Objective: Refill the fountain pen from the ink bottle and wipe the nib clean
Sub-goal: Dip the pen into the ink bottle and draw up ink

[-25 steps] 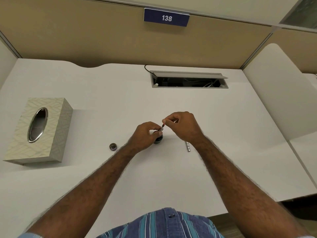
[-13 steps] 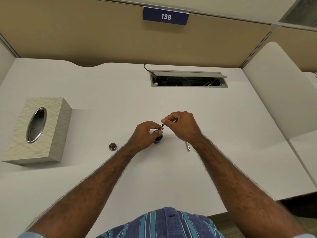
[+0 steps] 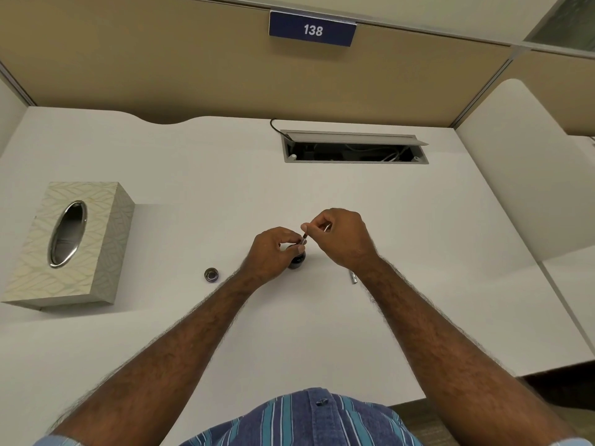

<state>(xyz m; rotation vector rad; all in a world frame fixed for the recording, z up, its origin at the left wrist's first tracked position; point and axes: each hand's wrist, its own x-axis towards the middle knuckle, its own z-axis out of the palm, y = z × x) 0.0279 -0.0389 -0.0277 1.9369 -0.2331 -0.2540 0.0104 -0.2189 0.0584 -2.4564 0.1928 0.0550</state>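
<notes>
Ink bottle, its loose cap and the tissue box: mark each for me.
ink bottle (image 3: 297, 261), head view, dark rounded body below the fingers
cap (image 3: 211, 274), head view, open top
tissue box (image 3: 93, 194), head view, patterned top face

Office cubicle, my seat. White surface (image 3: 161, 317) boxed in by tan fabric partition panels (image 3: 161, 66) with metal trim. Blue number plate (image 3: 312, 29) reading 138 clipped to the top rail ahead of me. Cable-access hatch (image 3: 354, 146) set into the surface, lid propped open, wires and plugs visible inside; one black cord (image 3: 275, 123) running out. Patterned tissue box (image 3: 69, 243) at my left. A white divider (image 3: 521, 175) rises on the right.
</notes>
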